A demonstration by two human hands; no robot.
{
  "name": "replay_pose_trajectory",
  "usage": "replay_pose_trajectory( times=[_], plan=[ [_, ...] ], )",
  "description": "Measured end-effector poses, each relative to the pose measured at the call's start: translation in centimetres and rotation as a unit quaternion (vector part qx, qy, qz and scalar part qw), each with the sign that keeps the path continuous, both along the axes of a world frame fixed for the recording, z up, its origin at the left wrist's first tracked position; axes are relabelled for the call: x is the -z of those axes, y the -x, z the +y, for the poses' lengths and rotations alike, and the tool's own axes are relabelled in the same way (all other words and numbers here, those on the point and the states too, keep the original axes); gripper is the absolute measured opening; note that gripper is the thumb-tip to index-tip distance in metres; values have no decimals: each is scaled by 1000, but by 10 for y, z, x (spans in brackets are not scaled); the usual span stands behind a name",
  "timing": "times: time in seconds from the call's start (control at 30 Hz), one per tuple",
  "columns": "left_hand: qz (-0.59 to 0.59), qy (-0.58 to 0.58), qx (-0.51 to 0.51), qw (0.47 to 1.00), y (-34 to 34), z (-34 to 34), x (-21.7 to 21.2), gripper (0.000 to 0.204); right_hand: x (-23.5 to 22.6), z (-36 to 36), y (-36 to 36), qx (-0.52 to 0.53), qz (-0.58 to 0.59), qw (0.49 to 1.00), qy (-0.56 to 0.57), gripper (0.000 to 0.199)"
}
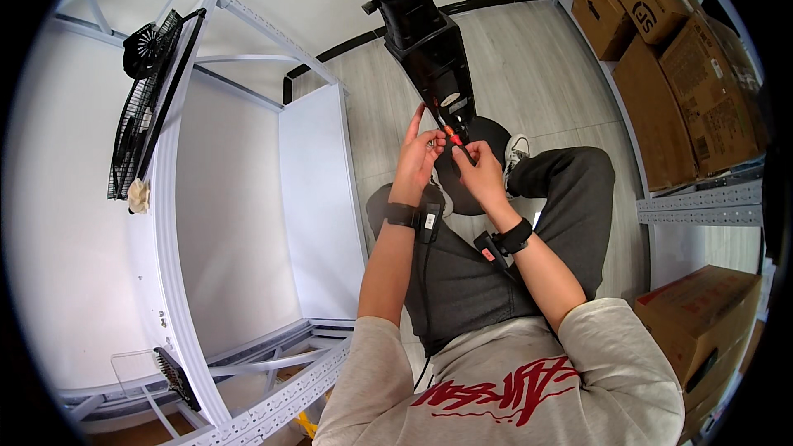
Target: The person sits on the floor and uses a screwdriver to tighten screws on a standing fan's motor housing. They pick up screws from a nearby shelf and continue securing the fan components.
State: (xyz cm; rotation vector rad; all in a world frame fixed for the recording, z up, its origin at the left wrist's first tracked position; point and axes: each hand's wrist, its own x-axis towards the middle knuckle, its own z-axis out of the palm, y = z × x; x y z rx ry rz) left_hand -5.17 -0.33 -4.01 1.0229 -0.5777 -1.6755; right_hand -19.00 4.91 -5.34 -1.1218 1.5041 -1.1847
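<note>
A black stand (438, 62) with a tall boxy column rises from a round black base (489, 134) between my feet. Low on the column, my right hand (483, 173) grips what looks like a screwdriver (455, 139) with a red, orange and black handle. Its tip is hidden against the column. My left hand (420, 153) is beside it, thumb and curled fingers closed at the orange-red part. The left index finger stretches up along the column's edge. Both wrists wear black straps with small box-shaped devices.
On the left, a grey-white metal shelf (190, 297) holds a black wire fan grille (136, 128) and a black comb-like part (176, 378). Brown cardboard boxes (712, 87) fill the rack at the right. Another carton (698, 314) sits lower right. The floor (516, 58) is grey wood-look.
</note>
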Motion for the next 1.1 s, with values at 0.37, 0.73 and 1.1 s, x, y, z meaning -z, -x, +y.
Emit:
replay_pose_trajectory(
  times=[0.37,0.73,1.1],
  plan=[
    [-8,2,1,1000,3,3,-7,72,-1,-2,-1,-1,-56,998,-21,37],
    [4,8,5,1000,-3,1,3,72,-11,-6,8,-60,-135,981,-124,36],
    [-5,11,2,1000,3,4,-4,71,-19,-2,8,-55,-85,992,-75,37]
  ],
)
